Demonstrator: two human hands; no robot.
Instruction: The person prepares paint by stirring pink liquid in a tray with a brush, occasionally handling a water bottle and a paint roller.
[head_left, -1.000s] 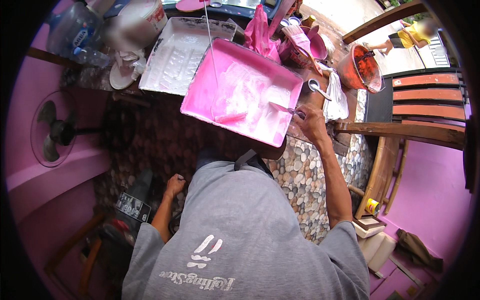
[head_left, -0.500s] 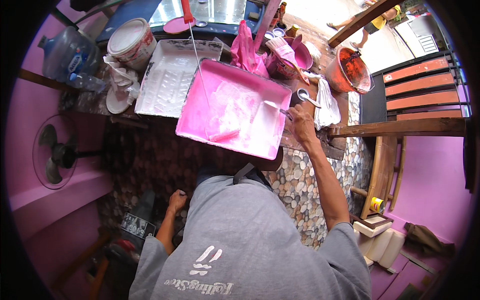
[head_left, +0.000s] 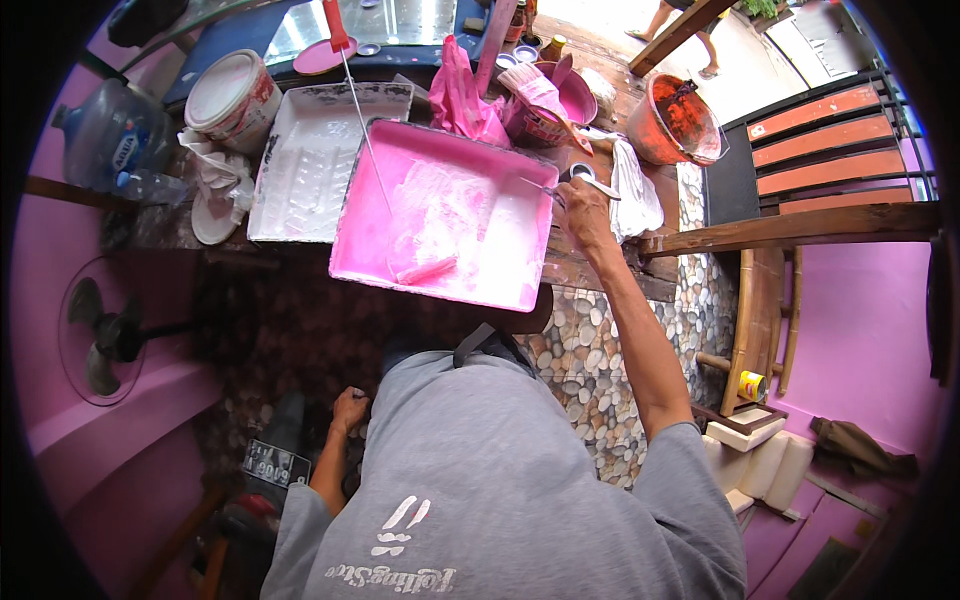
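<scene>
My right hand (head_left: pixel 583 212) is closed around a thin tool (head_left: pixel 540 186) at the right rim of a pink-coated paint tray (head_left: pixel 350 235). The tool's narrow end reaches over the tray; I cannot tell its exact kind. Inside the tray, a pink paint roller (head_left: pixel 427 270) lies near the front edge, and its thin wire leads up to a red handle (head_left: pixel 335 25). My left hand (head_left: pixel 350 410) hangs low beside my body, fingers curled. Whatever they hold, if anything, is too small to make out.
Left of the pink tray stand a white-coated tray (head_left: pixel 318 165) and a lidded bucket (head_left: pixel 232 100). Behind it are a pink pot (head_left: pixel 578 95) with a brush (head_left: pixel 535 85) and an orange-stained bucket (head_left: pixel 675 120). A white cloth (head_left: pixel 633 195) lies right; a wooden beam (head_left: pixel 790 228) juts nearby.
The view has shifted, so the table's things sit farther left. The tool in my right hand has turned; its pale flat end now shows as a thin line. My left hand stays low.
</scene>
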